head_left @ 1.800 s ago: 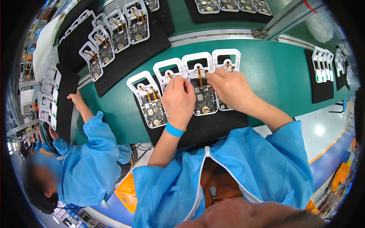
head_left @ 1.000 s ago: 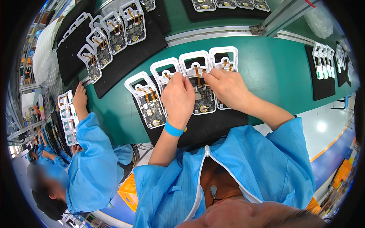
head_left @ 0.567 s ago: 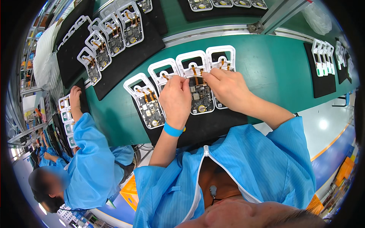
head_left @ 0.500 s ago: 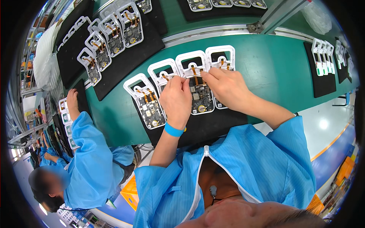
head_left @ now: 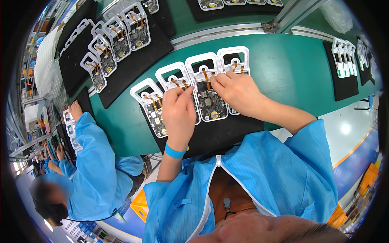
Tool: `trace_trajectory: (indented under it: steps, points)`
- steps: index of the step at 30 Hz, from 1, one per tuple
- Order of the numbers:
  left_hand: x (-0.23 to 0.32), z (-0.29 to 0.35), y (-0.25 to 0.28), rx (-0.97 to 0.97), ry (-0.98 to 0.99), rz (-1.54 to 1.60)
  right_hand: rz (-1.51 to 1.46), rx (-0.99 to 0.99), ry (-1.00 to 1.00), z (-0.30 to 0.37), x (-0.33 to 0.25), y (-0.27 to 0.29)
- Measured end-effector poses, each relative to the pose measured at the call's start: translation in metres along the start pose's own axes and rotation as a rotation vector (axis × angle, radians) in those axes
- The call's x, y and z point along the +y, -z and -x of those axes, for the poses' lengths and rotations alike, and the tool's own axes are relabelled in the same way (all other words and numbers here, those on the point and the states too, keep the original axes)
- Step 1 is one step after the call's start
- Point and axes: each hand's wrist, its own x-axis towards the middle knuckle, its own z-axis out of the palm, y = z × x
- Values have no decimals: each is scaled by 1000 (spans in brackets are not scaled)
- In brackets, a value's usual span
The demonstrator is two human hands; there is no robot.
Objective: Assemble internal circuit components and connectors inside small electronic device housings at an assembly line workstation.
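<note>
Several white frames with dark circuit boards and orange flex cables stand side by side on a black mat (head_left: 227,133). My right hand (head_left: 237,91) is closed at the upper right of the third board (head_left: 210,107). From its fingertips a thin, light-coloured tool (head_left: 202,81) reaches left across that board's top, near its orange flex cable (head_left: 206,75). My left hand (head_left: 178,115), with a blue wristband (head_left: 175,152), is closed in front of the second frame (head_left: 172,73). Its thumb and forefinger are pinched together; whatever is between them is too small to make out.
More boards in white frames (head_left: 118,38) rest on black mats at the upper left. White framed parts (head_left: 343,58) stand on a mat at the right. A metal rail (head_left: 227,34) runs behind the green table (head_left: 279,77). At the left a co-worker in blue (head_left: 97,162) handles white frames.
My left hand has moved left and down, away from the third board, uncovering more of it. My right hand stays near that board's top. The co-worker's hand has shifted slightly.
</note>
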Motion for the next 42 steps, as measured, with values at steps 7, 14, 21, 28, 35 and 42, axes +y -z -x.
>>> trace_trajectory:
  steps: [7, 14, 21, 28, 35, 42]
  points:
    - [7, 5, -2, -114, -115, -282, 3, -52, -19, 1, -1, 1]
    - [10, 6, -3, -204, -181, -449, -23, -6, -30, 2, -3, 3]
    - [-1, 6, -1, -118, -127, -171, -65, 2, -58, 2, -5, 5]
    - [6, 8, 4, -154, -125, -251, -65, -37, -57, 2, -5, 0]
    - [13, 9, 4, -138, -124, -218, -258, 101, -185, 14, 5, 33]
    - [61, 7, -5, -291, -239, -32, -317, 142, -449, 48, 31, 64]
